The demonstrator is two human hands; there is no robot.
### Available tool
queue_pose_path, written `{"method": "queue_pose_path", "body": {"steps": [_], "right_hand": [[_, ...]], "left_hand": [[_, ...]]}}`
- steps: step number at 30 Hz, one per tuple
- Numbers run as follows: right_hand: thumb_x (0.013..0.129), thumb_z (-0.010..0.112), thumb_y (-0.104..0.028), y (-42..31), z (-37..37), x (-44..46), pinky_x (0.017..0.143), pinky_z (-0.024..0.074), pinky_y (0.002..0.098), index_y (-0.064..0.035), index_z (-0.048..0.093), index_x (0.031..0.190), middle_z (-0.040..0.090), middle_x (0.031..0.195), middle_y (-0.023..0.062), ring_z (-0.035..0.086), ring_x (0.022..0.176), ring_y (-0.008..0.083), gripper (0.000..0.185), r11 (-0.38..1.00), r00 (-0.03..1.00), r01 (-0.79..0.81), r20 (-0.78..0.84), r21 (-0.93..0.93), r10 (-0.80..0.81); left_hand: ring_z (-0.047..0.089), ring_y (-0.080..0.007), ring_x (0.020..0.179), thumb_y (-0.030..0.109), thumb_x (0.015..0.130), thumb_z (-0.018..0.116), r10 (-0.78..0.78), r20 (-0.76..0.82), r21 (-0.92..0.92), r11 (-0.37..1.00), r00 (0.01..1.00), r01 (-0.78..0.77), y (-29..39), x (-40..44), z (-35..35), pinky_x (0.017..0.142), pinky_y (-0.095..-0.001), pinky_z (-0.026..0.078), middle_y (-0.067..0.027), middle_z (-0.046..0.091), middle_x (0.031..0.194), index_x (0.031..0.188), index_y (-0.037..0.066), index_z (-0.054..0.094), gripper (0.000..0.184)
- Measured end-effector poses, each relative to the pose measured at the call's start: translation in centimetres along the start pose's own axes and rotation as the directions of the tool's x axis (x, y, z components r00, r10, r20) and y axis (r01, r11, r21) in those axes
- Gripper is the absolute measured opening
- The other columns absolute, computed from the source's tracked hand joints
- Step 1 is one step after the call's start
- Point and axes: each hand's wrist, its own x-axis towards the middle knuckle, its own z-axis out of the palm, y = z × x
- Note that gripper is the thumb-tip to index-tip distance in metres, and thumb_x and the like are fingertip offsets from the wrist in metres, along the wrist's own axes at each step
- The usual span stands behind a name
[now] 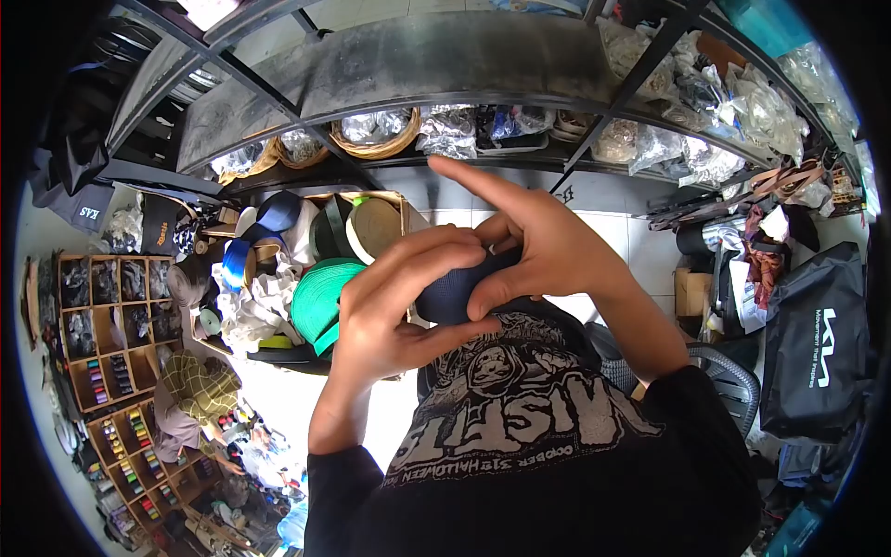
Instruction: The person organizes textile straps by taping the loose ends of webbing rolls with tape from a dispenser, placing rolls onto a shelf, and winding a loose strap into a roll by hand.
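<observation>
Between my two hands, in front of my chest, is a dark blue roll with a woven, webbing-like surface. My left hand curls around its left side, fingers over the top and thumb below. On the other side, my right hand grips it with the thumb across the front, while one finger points up and away. Fingers cover much of the roll. Just left of my left hand lies a large green roll of webbing, beside a beige roll in an open carton.
White crumpled strips and a shiny blue roll fill the carton too. Ahead runs a black metal shelf with wicker baskets and plastic bags. Wooden pigeonholes stand left. A chair and black bag are right.
</observation>
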Motion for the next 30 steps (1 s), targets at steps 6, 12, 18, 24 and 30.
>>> {"method": "queue_pose_path", "body": {"steps": [6, 12, 18, 24, 30], "right_hand": [[0.06, 0.088, -0.03, 0.5, 0.0, 0.4, 0.071, 0.0518, 0.0286, -0.0066, 0.021, 0.147, 0.069, 0.087, 0.0144, 0.066, 0.085, 0.0163, 0.112, 0.996, 0.997, 0.072, -0.005, -0.06, -0.073], [0.063, 0.087, -0.022, -0.8, 0.4, 0.6, 0.072, 0.0515, 0.0303, -0.0086, 0.024, 0.147, 0.069, 0.087, 0.017, 0.066, 0.08, 0.0172, 0.105, 0.978, 0.998, -0.037, -0.061, -0.206, 0.025], [0.061, 0.088, -0.02, -0.5, 0.0, 0.5, 0.07, 0.0506, 0.0285, -0.0088, 0.023, 0.147, 0.069, 0.086, 0.0148, 0.066, 0.079, 0.0162, 0.109, 0.982, 1.0, 0.01, -0.024, -0.189, -0.015], [0.053, 0.092, -0.027, 0.4, 0.3, 0.6, 0.07, 0.0506, 0.0257, -0.0049, 0.021, 0.147, 0.069, 0.09, 0.0135, 0.066, 0.084, 0.016, 0.12, 0.963, 0.993, 0.057, 0.084, 0.263, -0.081], [0.055, 0.091, -0.026, -0.5, 1.2, 0.3, 0.07, 0.0494, 0.0236, -0.0053, 0.021, 0.147, 0.069, 0.088, 0.0125, 0.066, 0.085, 0.0146, 0.118, 0.954, 0.997, 0.075, -0.016, 0.291, -0.074]], "left_hand": [[0.064, -0.0287, 0.098, 0.008, 0.055, 0.086, -0.003, 0.024, 0.027, 1.0, 1.0, 0.003, 0.2, 0.3, -0.1, 0.081, -0.0377, 0.054, -0.0143, 0.062, 0.108, 0.108, 0.003, 0.062, 0.058], [0.064, -0.0305, 0.095, 0.013, 0.055, 0.086, -0.03, 0.051, 0.388, 0.922, 0.998, 0.008, 1.4, 0.2, 0.0, 0.082, -0.0378, 0.053, -0.0131, 0.062, 0.105, 0.104, 0.001, 0.062, 0.056], [0.065, -0.0299, 0.095, 0.017, 0.05, 0.088, -0.1, 0.007, 0.298, 0.95, 0.995, 0.094, 1.5, -0.1, -0.6, 0.081, -0.0366, 0.054, -0.0139, 0.063, 0.104, 0.104, 0.001, 0.063, 0.062], [0.063, -0.0299, 0.104, 0.02, 0.048, 0.088, -0.026, -0.034, -0.131, 0.991, 0.999, 0.021, 0.7, 0.1, -1.5, 0.084, -0.0375, 0.054, -0.0152, 0.064, 0.105, 0.107, 0.001, 0.062, 0.068], [0.061, -0.0285, 0.105, 0.018, 0.05, 0.089, -0.056, -0.098, -0.53, 0.848, 0.994, -0.005, -0.9, -0.7, -0.9, 0.086, -0.0379, 0.052, -0.0148, 0.061, 0.11, 0.11, 0.0, 0.061, 0.068]]}}
